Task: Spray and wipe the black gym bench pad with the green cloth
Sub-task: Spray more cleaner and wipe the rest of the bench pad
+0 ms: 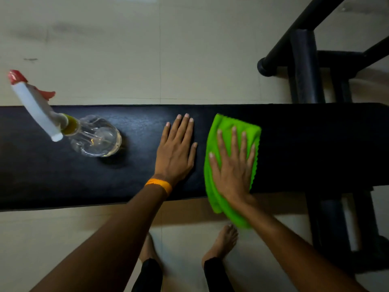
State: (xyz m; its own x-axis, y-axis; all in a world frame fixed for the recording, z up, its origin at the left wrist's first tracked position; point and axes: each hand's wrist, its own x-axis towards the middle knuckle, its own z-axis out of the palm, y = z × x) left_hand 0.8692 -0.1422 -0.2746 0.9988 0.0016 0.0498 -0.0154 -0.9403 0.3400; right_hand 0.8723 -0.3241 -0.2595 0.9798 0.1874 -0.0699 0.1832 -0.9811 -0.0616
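Observation:
The black gym bench pad (52, 175) runs across the view from left to right. My right hand (233, 165) presses flat, fingers spread, on the folded green cloth (221, 127), which lies on the pad and hangs over its near edge. My left hand (176, 150) rests flat on the bare pad just left of the cloth, an orange band at its wrist. A clear spray bottle (94, 138) with a white and red trigger head stands on the pad at the left, apart from both hands.
The black metal frame and padded roller (305, 66) of the bench rise at the right, with more frame (336, 224) below the pad. Pale tiled floor (126, 49) lies beyond and in front. My bare feet (223, 241) stand by the near edge.

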